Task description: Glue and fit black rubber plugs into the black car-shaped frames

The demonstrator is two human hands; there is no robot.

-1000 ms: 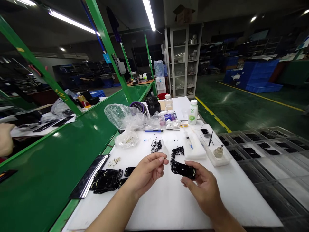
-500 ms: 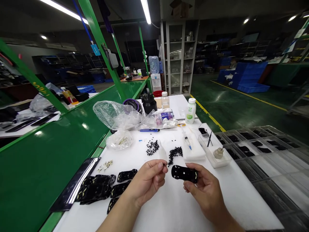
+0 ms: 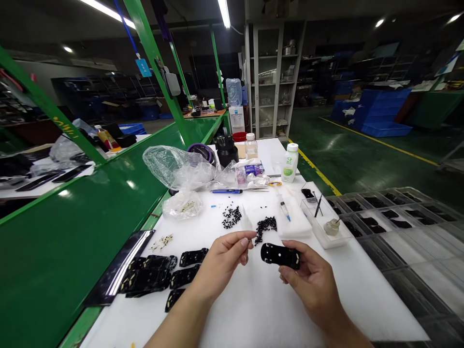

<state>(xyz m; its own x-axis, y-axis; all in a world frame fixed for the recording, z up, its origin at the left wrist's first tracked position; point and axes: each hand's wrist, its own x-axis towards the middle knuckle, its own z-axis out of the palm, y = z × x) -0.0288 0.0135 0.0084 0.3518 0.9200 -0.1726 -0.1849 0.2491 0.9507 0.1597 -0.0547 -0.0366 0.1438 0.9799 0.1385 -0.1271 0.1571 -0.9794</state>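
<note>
A black car-shaped shell (image 3: 277, 254) in the right hand (image 3: 316, 280), work seemingly partway.
The right thumb and fingers grip it above the desk (image 3: 253, 311); the left hand (image 3: 230, 252) has thumb and forefinger close together beside it, whether on anything I cannot tell. Pale pieces (image 3: 297, 261) already sit on it; loose black bits (image 3: 267, 225) beyond are probably still to be used.

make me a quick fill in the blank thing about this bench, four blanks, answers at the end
1. The ____ hand holds the black car-shaped part.
2. The left hand and that part are not ____ each other.
3. The printing on the white bottle is ____.
4. The tip of the syringe is coloured ____.

Missing words: right; touching; green; blue.
</note>
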